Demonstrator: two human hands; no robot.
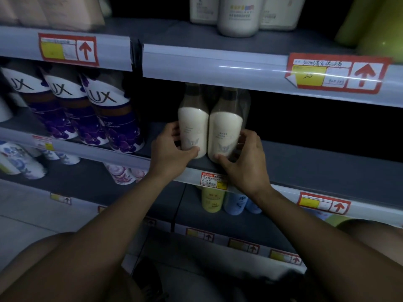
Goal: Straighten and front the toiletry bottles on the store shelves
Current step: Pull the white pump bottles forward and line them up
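The left hand [172, 149] curled round the lower body of the left white plastic bottle with a dark cap [193, 127], thumb across its front near the base and fingers tucked behind its left side. The right hand [242, 162] gripped the matching right white bottle [225, 132] the same way, thumb at the base and fingers wrapped round its right side over what looked like clear film.

The two bottles stood upright and touching each other, labels turned towards the camera, their long axes vertical. They sat just behind the front lip of the grey metal shelf [305, 162], directly ahead of both hands, each hand equally close to its own bottle. Any pull forward, I judged, would run straight towards the person along the shelf, with little room left before the edge.

To the right the shelf ran dark, and I could not tell what stood there. To the left, a row of purple-and-white LUX bottles [109, 118] leaned at an angle. A red-and-yellow price tag [214, 180] hung on the shelf lip just below the hands. More pale bottles [237, 16] stood on the shelf above, and yellow and blue bottles [224, 201] below. The aisle was dim.
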